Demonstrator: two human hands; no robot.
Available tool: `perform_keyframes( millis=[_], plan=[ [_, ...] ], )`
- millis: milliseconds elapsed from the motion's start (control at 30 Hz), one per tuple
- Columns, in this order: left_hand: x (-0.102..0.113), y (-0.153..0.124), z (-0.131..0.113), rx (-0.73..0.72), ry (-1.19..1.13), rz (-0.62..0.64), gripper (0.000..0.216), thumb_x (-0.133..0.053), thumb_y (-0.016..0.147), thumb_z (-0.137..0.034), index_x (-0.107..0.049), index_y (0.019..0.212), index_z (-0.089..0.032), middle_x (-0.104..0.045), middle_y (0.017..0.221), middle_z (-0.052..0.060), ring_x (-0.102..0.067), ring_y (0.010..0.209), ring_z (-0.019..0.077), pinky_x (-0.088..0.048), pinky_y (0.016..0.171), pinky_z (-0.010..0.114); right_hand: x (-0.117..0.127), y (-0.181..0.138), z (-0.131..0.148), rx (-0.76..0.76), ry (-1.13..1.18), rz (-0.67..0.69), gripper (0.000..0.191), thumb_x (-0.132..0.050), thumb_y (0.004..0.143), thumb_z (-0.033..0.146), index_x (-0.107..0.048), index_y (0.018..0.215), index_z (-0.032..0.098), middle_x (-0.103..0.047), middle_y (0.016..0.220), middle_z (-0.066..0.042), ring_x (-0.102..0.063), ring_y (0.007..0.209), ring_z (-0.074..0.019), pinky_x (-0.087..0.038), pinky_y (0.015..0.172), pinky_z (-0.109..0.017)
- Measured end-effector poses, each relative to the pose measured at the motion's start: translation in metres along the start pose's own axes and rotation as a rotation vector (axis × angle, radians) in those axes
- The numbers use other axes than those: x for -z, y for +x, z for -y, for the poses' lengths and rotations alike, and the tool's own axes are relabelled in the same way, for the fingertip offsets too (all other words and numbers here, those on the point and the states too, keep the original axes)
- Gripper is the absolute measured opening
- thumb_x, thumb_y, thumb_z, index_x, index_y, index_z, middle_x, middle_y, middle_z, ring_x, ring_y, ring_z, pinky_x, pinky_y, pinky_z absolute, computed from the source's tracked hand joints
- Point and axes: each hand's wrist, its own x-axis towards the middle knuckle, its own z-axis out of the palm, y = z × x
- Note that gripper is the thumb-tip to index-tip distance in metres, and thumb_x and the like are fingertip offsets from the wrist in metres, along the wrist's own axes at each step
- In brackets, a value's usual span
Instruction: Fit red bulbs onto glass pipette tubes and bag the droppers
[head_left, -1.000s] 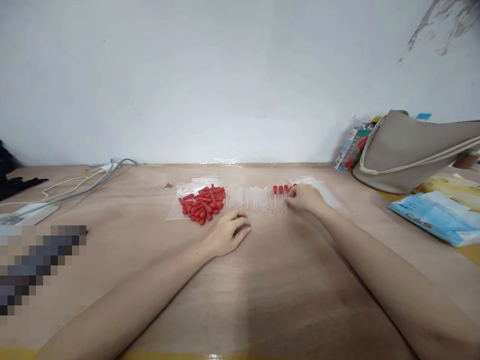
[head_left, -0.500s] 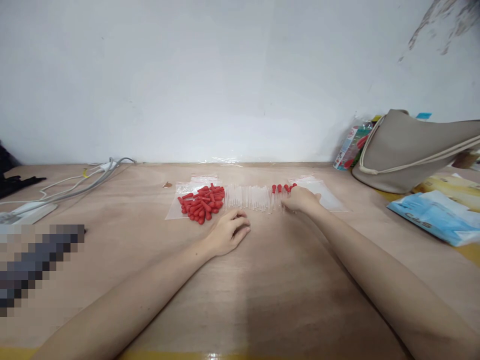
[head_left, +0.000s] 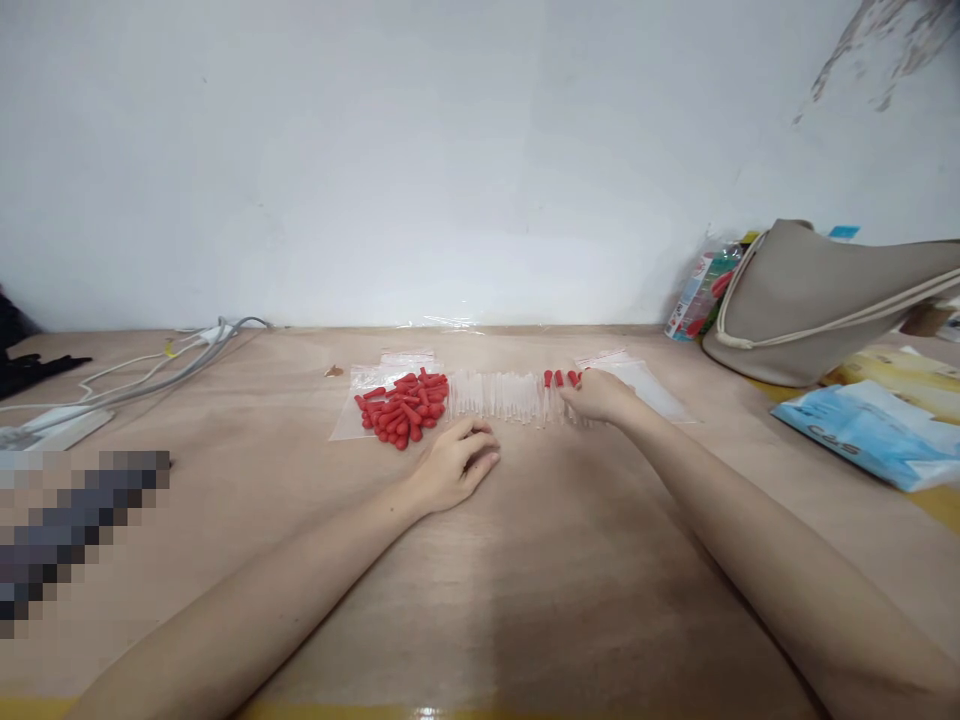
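Clear dropper tubes (head_left: 499, 396) on tabletop (head_left: 525, 560): light, likely brittle (red bulbs (head_left: 401, 407) soft); pinch mid-barrel. Right hand (head_left: 600, 398) over capped end, grip unclear; left hand (head_left: 457, 465) half-curled, empty.

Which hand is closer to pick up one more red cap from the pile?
Probably the left. The left hand rests on the table close to the pile of red caps. The right hand is farther off, at the other end of the row of clear tubes.

Caps (head_left: 405, 405) on bag left of tube row (head_left: 499, 396), right hand (head_left: 600, 397) at row's right end — handbag (head_left: 817, 300) far right
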Motion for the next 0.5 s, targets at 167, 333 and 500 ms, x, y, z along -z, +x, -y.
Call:
perform_keyframes(
  millis=[167,333,500],
  plan=[
    [-0.001,0.006,-0.003,0.258,-0.308,-0.088,0.027,-0.043,0.087,-0.033,-0.062,0.099,-0.018,-0.063,0.095,0.005,-0.058,0.088,0.0180,-0.046,0.077,0.031,-0.013,-0.039,0.034,0.302,0.100,0.101,0.029,-0.043,0.074,0.035,-0.050,0.052,0.018,-0.051,0.050,-0.001,-0.049,0.051,-0.0125,-0.032,0.049,-0.023],
    [-0.004,0.011,-0.002,0.405,-0.675,-0.095,0.029,-0.051,0.081,-0.041,-0.060,0.074,-0.014,-0.062,0.075,0.002,-0.059,0.075,0.0156,-0.047,0.073,0.028,-0.033,-0.070,0.063,0.516,0.262,0.104,0.025,-0.043,0.077,0.027,-0.053,0.057,0.017,-0.057,0.056,0.000,-0.047,0.052,-0.0093,-0.029,0.049,-0.020],
    [-0.005,0.011,0.002,0.578,-1.009,-0.277,0.034,-0.058,0.074,-0.047,-0.047,0.077,-0.016,-0.059,0.076,0.001,-0.060,0.066,0.0135,-0.050,0.065,0.031,-0.013,-0.037,0.034,0.487,0.209,-0.003,0.020,-0.052,0.074,0.035,-0.061,0.067,0.018,-0.063,0.067,-0.001,-0.054,0.061,-0.0116,-0.033,0.052,-0.020]
  ],
)
